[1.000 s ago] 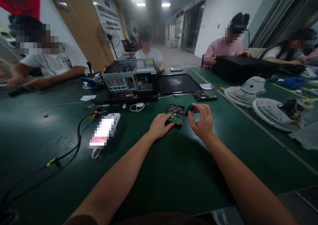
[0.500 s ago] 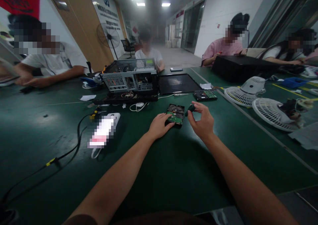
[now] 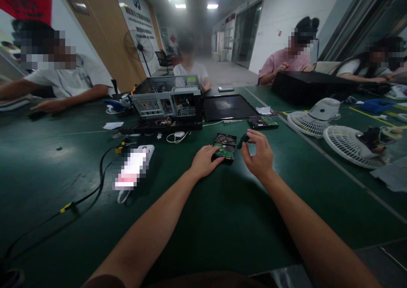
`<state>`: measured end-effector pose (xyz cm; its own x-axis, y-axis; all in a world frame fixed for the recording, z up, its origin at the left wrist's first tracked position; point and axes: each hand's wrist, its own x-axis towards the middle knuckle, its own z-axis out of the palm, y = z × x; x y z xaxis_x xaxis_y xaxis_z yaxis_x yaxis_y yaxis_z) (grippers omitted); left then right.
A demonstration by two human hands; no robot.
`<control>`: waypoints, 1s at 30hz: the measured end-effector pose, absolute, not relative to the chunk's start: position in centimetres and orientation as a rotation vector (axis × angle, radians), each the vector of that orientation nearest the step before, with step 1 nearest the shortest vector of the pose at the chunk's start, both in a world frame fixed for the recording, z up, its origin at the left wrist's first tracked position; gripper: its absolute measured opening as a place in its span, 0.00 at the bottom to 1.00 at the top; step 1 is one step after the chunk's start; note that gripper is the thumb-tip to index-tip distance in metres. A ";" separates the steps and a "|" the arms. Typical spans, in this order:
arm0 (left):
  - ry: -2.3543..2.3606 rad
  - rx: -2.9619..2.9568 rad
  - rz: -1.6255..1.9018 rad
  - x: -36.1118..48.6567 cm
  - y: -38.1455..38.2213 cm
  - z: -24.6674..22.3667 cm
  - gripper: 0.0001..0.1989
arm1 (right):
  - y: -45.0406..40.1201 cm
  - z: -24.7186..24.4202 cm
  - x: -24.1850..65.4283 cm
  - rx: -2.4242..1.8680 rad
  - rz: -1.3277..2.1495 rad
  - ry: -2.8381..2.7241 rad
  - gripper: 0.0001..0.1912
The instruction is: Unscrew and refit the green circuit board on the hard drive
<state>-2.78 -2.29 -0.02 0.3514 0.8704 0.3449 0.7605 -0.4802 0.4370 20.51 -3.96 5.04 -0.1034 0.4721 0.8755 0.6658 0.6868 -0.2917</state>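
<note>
A hard drive (image 3: pixel 227 142) lies on the green tabletop in front of me, its green circuit board partly in sight. My left hand (image 3: pixel 205 160) grips it by the left and near edges, thumb along the near side. Between thumb and fingers of my right hand (image 3: pixel 260 156) is a short screwdriver (image 3: pixel 243 140) with a dark handle. It is tilted, and its lower end points at the drive's right edge. Whether the tip touches the drive is too small to tell.
An opened computer case (image 3: pixel 167 103) stands beyond the drive, beside its black side panel (image 3: pixel 229 107). A second hard drive (image 3: pixel 263 122) lies behind my right hand. White fan parts (image 3: pixel 313 120) are at right, a phone (image 3: pixel 133 167) and a black cable (image 3: pixel 101 173) at left. Several people sit around.
My hands, the hard drive and the screwdriver stay almost in place. At far left, a co-worker's arm has moved outward to the left.
</note>
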 end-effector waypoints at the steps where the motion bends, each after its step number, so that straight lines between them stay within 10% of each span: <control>1: 1.481 2.406 0.801 -2.8 -2.3 0.0 0.27 | -3.9 5.0 20.5 -0.913 -0.211 -1.753 0.21; 30: 1.485 2.397 0.806 -2.8 -2.1 -0.2 0.27 | -4.1 5.3 20.2 -0.984 -0.273 -1.684 0.19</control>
<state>-2.77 -2.10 -0.22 0.3434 0.8757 0.3394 0.7620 -0.4710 0.4445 20.24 -4.12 5.33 -0.0413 0.4649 0.8844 0.7208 0.6269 -0.2959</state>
